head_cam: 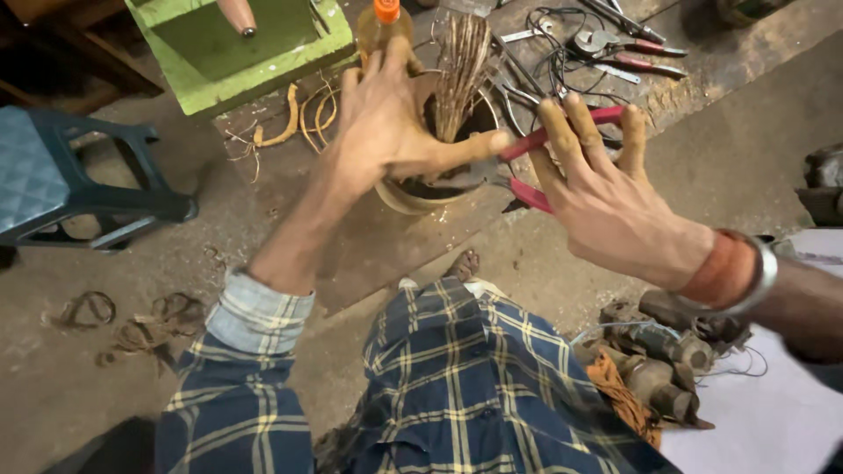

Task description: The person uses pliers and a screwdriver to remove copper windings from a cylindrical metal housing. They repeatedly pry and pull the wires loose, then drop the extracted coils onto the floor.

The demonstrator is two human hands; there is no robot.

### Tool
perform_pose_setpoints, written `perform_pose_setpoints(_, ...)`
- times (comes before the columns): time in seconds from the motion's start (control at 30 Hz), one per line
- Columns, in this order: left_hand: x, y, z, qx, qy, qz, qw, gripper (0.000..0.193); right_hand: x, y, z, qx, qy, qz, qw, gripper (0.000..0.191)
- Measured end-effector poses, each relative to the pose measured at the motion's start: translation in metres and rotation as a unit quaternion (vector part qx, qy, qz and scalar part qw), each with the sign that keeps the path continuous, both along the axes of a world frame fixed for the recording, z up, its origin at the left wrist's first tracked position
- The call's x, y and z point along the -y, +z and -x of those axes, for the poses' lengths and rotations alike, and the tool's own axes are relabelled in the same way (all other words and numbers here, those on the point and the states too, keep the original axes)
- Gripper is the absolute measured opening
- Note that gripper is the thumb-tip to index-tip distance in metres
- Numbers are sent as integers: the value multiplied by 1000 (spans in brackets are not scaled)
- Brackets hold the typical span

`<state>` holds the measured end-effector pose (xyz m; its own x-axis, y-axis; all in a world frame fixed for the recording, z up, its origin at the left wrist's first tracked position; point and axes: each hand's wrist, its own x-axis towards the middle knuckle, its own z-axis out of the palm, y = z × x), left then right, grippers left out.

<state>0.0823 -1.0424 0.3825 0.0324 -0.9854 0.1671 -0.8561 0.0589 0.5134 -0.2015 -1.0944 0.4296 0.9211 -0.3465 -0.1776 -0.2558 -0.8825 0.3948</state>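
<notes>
A round motor stator (413, 197) is seen just above the middle of the frame, resting on a dark metal sheet on the floor (105, 386), with a bundle of copper winding wires (461, 75) sticking up out of its bore. The stator is gripped by the left hand (386, 132) from above, fingers draped over the rim and the thumb stretched out to the right toward the tool. Red-handled pliers (536, 167) are held by the right hand (606, 206) just right of the stator; the fingers are spread loosely over the upper handle while the lower handle pokes out beneath the palm, and the nose is hidden at the stator's edge. A bangle and a red wristband are worn on the right wrist.

Behind the stator, a bottle with an orange cap (385, 17) is partly covered by the left hand. A green box (237, 53) is found at the upper left, a blue plastic stool (53, 175) at the left edge. More pliers and loose tools (615, 48) are scattered at the upper right. Old motor parts (659, 360) are piled at the lower right, beside the checked cloth over the knees.
</notes>
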Motion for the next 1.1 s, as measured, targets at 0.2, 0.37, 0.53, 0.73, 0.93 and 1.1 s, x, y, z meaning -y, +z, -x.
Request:
perform_pose_setpoints(0.2,19,-6,4,14,-2,49,999,81,3,20,-22,17,57,-33,998,59)
perform_pose_setpoints(0.37,6,-11,-1,-12,-6,59,998,65,-6,35,-38,-83,-80,-187,976,43)
perform_pose_setpoints(0.53,4,-7,-5,-118,-54,88,988,84,-6,44,-40,-181,-178,-305,918,35)
perform_pose_setpoints(0.73,13,-7,3,-180,-28,132,974,87,16,22,-28,-113,-239,-440,858,30)
perform_pose_setpoints(0.93,21,6,-1,-204,-55,29,977,83,12,7,-3,25,-206,-556,805,26)
perform_pose_setpoints(1.1,21,11,-6,-167,-74,36,982,86,15,9,-9,27,-168,-544,822,25)
